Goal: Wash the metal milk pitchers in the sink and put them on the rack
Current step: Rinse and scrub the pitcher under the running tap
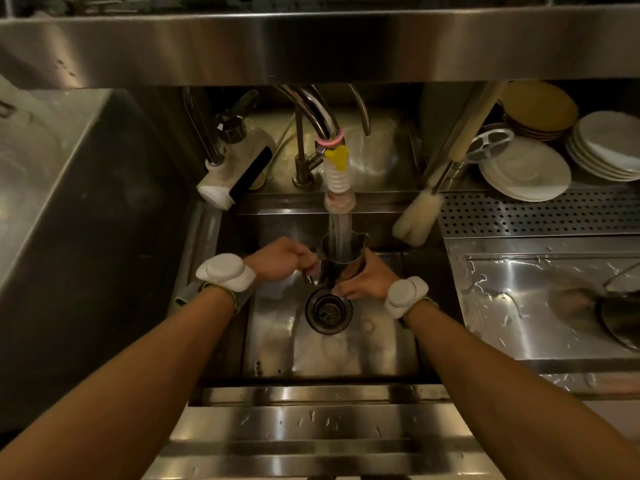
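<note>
A metal milk pitcher (341, 259) is held upright in the middle of the sink (273, 341), directly under the tap's nozzle (337, 183). Water streams from the nozzle into the pitcher's mouth. My left hand (280, 259) grips the pitcher's handle on its left side. My right hand (367, 278) wraps the pitcher's body from the right, fingers low near its base. The drain strainer (328, 311) lies just below the pitcher. The perforated rack (540, 214) sits to the right of the sink.
A bottle brush (419, 216) leans at the sink's back right corner. White saucers (524, 171) and stacked plates (607, 147) stand behind the rack. A wet steel drainboard (519, 299) lies on the right, with a dark pan (621, 320) on it. A white water heater tap (235, 168) is at back left.
</note>
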A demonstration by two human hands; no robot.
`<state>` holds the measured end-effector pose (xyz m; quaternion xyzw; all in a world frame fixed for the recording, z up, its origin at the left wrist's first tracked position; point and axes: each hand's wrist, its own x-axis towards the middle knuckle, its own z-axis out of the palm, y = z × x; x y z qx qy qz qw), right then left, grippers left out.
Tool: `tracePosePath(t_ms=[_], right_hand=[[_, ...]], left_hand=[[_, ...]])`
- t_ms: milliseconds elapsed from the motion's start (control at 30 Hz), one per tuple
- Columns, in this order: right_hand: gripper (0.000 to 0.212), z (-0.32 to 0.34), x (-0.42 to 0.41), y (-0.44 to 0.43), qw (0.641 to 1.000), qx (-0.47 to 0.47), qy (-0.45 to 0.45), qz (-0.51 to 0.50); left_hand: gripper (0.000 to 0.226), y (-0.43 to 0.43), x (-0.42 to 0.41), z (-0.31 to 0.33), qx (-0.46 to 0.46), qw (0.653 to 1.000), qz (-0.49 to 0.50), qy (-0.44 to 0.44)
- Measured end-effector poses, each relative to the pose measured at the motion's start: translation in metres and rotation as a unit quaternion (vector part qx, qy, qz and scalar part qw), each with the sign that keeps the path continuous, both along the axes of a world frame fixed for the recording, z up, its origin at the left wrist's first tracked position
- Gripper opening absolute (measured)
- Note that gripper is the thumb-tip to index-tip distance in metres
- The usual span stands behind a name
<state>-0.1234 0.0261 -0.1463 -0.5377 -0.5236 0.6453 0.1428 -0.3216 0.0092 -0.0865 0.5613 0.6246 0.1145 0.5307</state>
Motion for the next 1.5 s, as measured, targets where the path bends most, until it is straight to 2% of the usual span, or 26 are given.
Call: tracePosePath(t_ms=[100,133,200,267,300,367,467,667,967,1200,1367,1433,1500], right_hand=[[0.072,0.001,0.004,-0.003,0.999,-0.022,-0.018,0.03],[0.071,0.0,0.006,-0.004,0.998,-0.027,-0.028,0.048],[0.083,-0.001,0.012,-0.004,0.996,-0.024,-0.04,0.074],[0.098,-0.001,0.019,-0.004,0.997,-0.027,-0.056,0.055],[0.099,0.0,0.023,-0.004,0.997,-0.031,-0.063,0.041],[0.093,-0.002,0.028,-0.005,0.996,-0.04,-0.071,0.033],[0.083,-0.005,0.031,-0.006,0.994,-0.047,-0.094,0.036],[0.07,0.001,0.024,-0.008,0.992,-0.042,-0.109,0.045],[0.056,0.004,0.028,-0.009,0.994,-0.024,-0.101,0.035],[0.062,0.007,0.027,-0.01,0.993,-0.032,-0.107,0.046],[0.059,0.001,0.028,-0.008,0.991,-0.029,-0.118,0.049],[0.056,-0.001,0.029,-0.007,0.992,-0.025,-0.118,0.041],[0.056,-0.003,0.03,-0.006,0.992,-0.027,-0.119,0.035]], left_hand=[[0.022,-0.004,0.003,0.004,0.021,0.999,-0.023,0.031],[0.02,-0.005,0.003,0.004,0.025,0.999,-0.024,0.037],[0.017,-0.007,0.001,0.002,0.021,0.997,-0.037,0.06],[0.017,-0.009,-0.001,0.0,0.029,0.989,-0.071,0.126],[0.018,-0.01,-0.003,-0.001,0.04,0.982,-0.088,0.165],[0.021,-0.014,-0.005,-0.001,0.056,0.967,-0.109,0.222],[0.027,-0.019,-0.006,0.0,0.062,0.956,-0.115,0.263],[0.024,-0.025,-0.005,0.003,0.126,0.915,-0.146,0.355],[0.024,-0.021,-0.012,0.009,0.146,0.897,-0.166,0.382],[0.023,-0.019,-0.009,0.014,0.178,0.881,-0.176,0.401],[0.028,-0.017,-0.007,0.017,0.198,0.865,-0.189,0.42],[0.026,-0.014,-0.007,0.018,0.181,0.877,-0.184,0.405],[0.023,-0.011,-0.01,0.017,0.144,0.913,-0.148,0.351]])
